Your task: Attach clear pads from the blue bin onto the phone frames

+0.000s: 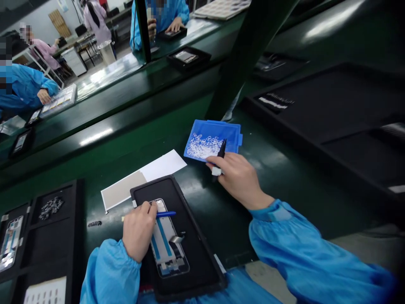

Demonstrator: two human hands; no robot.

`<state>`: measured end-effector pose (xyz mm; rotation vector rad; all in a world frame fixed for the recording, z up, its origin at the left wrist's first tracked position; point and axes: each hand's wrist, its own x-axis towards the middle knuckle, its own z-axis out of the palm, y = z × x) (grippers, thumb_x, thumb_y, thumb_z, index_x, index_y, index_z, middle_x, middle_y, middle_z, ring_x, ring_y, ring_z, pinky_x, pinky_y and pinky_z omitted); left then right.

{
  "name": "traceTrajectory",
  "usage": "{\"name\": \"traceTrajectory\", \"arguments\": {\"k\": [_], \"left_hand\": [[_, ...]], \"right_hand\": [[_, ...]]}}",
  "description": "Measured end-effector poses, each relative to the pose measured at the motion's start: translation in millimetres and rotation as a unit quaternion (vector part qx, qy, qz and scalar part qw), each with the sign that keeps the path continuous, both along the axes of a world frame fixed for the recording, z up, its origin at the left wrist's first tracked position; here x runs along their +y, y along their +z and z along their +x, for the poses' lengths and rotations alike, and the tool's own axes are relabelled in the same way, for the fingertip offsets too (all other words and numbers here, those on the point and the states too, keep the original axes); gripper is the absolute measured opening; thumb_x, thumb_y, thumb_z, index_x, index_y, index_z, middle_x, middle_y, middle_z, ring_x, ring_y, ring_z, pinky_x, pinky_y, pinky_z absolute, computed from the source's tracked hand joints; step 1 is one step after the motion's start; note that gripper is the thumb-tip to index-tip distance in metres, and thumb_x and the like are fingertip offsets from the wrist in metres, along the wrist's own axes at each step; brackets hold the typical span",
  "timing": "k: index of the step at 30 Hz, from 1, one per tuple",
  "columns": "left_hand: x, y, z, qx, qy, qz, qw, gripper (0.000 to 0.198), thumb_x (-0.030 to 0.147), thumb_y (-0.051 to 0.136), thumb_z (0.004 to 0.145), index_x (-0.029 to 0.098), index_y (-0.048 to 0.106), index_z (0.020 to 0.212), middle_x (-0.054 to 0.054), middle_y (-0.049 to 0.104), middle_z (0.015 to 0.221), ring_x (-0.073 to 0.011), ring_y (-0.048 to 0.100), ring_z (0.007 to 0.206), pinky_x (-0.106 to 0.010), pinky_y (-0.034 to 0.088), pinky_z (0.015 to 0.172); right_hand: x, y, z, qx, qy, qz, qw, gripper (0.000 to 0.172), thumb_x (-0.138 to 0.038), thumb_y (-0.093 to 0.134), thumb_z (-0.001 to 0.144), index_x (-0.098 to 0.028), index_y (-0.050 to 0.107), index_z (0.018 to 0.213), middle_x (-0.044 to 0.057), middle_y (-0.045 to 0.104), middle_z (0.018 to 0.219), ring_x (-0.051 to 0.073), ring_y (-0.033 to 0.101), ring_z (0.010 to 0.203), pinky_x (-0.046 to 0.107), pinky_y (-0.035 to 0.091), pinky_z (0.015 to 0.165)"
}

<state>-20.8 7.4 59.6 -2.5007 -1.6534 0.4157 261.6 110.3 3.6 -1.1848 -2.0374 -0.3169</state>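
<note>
My left hand is closed in a pinch and rests on a phone frame that lies in a black tray. A thin blue tab pokes out beside its fingers. Further right, my right hand grips a black tool upright, tip raised, with a white finger cot on one finger. That hand hovers at the near edge of a blue tray holding several small clear parts.
A white and grey sheet lies behind the black tray. Black trays with parts stand at the left, larger black trays at the right. Other people in blue and pink coats work across the green bench.
</note>
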Motion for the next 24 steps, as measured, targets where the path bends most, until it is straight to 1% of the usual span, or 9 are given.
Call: {"name": "traceTrajectory", "arguments": {"k": [3, 8, 11, 13, 14, 16, 18, 21, 24], "left_hand": [[-6, -4.6, -2, -0.006, 0.008, 0.013, 1.000, 0.042, 0.010, 0.069, 0.084, 0.020, 0.061, 0.124, -0.001, 0.061, 0.085, -0.0164, 0.063, 0.067, -0.026, 0.047, 0.052], [-12, -9.7, -3, -0.007, 0.016, 0.011, 1.000, 0.048, 0.009, 0.068, 0.084, 0.020, 0.059, 0.130, -0.002, 0.064, 0.090, -0.0168, 0.065, 0.067, -0.027, 0.047, 0.052], [-10, -9.4, -5, -0.030, 0.032, -0.004, 0.999, 0.045, 0.013, 0.068, 0.085, 0.023, 0.060, 0.129, -0.001, 0.064, 0.094, -0.0166, 0.066, 0.064, -0.027, 0.046, 0.048], [-6, -8.7, -7, -0.066, 0.049, 0.010, 0.997, 0.036, 0.018, 0.063, 0.090, 0.026, 0.062, 0.125, -0.001, 0.064, 0.095, -0.0155, 0.065, 0.062, -0.026, 0.045, 0.047], [-3, -8.4, -7, -0.089, 0.059, 0.027, 0.994, 0.032, 0.021, 0.059, 0.093, 0.027, 0.063, 0.124, -0.002, 0.064, 0.096, -0.0149, 0.065, 0.062, -0.025, 0.045, 0.048], [7, -8.6, -9, -0.129, 0.084, 0.071, 0.986, 0.030, 0.025, 0.052, 0.098, 0.027, 0.062, 0.126, -0.004, 0.065, 0.106, -0.0142, 0.067, 0.067, -0.024, 0.048, 0.051], [20, -9.7, -10, -0.139, 0.120, 0.095, 0.978, 0.035, 0.028, 0.053, 0.098, 0.027, 0.058, 0.133, -0.008, 0.061, 0.124, -0.0159, 0.069, 0.074, -0.024, 0.052, 0.055], [38, -12.5, -11, -0.123, 0.164, 0.077, 0.976, 0.047, 0.028, 0.062, 0.093, 0.026, 0.053, 0.139, -0.012, 0.052, 0.140, -0.0204, 0.070, 0.079, -0.029, 0.056, 0.058], [55, -14.0, -12, -0.159, 0.169, 0.062, 0.971, 0.035, 0.030, 0.057, 0.096, 0.028, 0.059, 0.132, -0.008, 0.056, 0.136, -0.0215, 0.070, 0.086, -0.031, 0.057, 0.065]], "right_hand": [[0, -4.7, 20, -0.020, -0.026, 0.003, 0.999, 0.027, -0.019, 0.037, 0.104, -0.019, 0.064, 0.100, 0.007, 0.057, 0.077, 0.028, 0.058, 0.081, 0.038, 0.049, 0.080], [3, -1.0, 49, -0.028, -0.050, 0.046, 0.997, 0.024, -0.021, 0.040, 0.099, -0.017, 0.064, 0.097, 0.010, 0.057, 0.073, 0.031, 0.059, 0.074, 0.044, 0.051, 0.079], [-6, 11.3, 42, 0.012, -0.026, 0.063, 0.998, 0.019, -0.021, 0.047, 0.098, -0.017, 0.063, 0.106, 0.014, 0.065, 0.094, 0.034, 0.062, 0.086, 0.047, 0.051, 0.079], [-17, 20.4, 25, 0.097, -0.005, 0.062, 0.993, 0.015, -0.021, 0.052, 0.099, -0.020, 0.063, 0.110, 0.012, 0.066, 0.102, 0.034, 0.062, 0.092, 0.046, 0.051, 0.080], [-23, 24.3, 14, 0.147, 0.008, 0.046, 0.988, 0.015, -0.022, 0.052, 0.101, -0.021, 0.063, 0.111, 0.010, 0.066, 0.098, 0.031, 0.063, 0.088, 0.044, 0.052, 0.078], [-32, 29.4, -9, 0.248, 0.065, -0.036, 0.966, 0.017, -0.027, 0.050, 0.106, -0.022, 0.062, 0.117, 0.004, 0.065, 0.081, 0.024, 0.063, 0.071, 0.035, 0.052, 0.065], [-32, 30.5, -31, 0.334, 0.124, -0.153, 0.922, 0.028, -0.041, 0.045, 0.110, -0.021, 0.061, 0.123, 0.001, 0.060, 0.074, 0.019, 0.058, 0.058, 0.029, 0.050, 0.055], [-12, 25.7, -57, 0.388, 0.169, -0.269, 0.865, 0.053, -0.064, 0.041, 0.107, -0.017, 0.065, 0.119, 0.003, 0.058, 0.074, 0.019, 0.058, 0.058, 0.030, 0.052, 0.057], [19, 14.7, -74, 0.415, 0.160, -0.296, 0.845, 0.063, -0.075, 0.046, 0.099, -0.016, 0.068, 0.107, 0.005, 0.061, 0.075, 0.022, 0.062, 0.065, 0.031, 0.054, 0.062]]}}
